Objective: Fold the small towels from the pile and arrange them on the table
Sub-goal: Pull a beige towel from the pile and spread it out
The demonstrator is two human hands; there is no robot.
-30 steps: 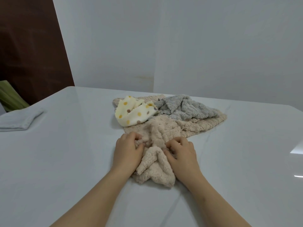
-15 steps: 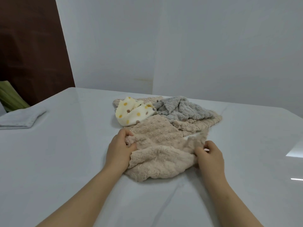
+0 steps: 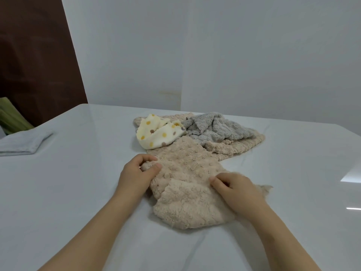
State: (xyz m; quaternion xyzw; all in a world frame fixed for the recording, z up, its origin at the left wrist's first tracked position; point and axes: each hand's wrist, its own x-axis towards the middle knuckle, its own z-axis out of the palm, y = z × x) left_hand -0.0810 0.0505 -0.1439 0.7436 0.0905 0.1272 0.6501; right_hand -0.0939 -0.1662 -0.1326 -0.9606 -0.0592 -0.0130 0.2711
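A fluffy beige towel point(image 3: 185, 184) lies partly spread on the white table point(image 3: 78, 192) in front of me. My left hand point(image 3: 136, 173) pinches its left edge between thumb and fingers. My right hand point(image 3: 236, 190) grips its right side with curled fingers. Behind it sits the pile: a cream towel with yellow and brown dots point(image 3: 156, 133), a grey fluffy towel point(image 3: 214, 128) and another beige towel point(image 3: 238, 145) underneath them.
A folded pale blue-grey towel point(image 3: 23, 141) lies at the table's far left edge. Something green point(image 3: 11, 118) shows beyond that edge, beside a dark brown panel. A white wall stands behind the table.
The bunched beige towel has been pulled open sideways as my hands moved apart. Since half a second ago my right hand has come back inward and nearer to me.
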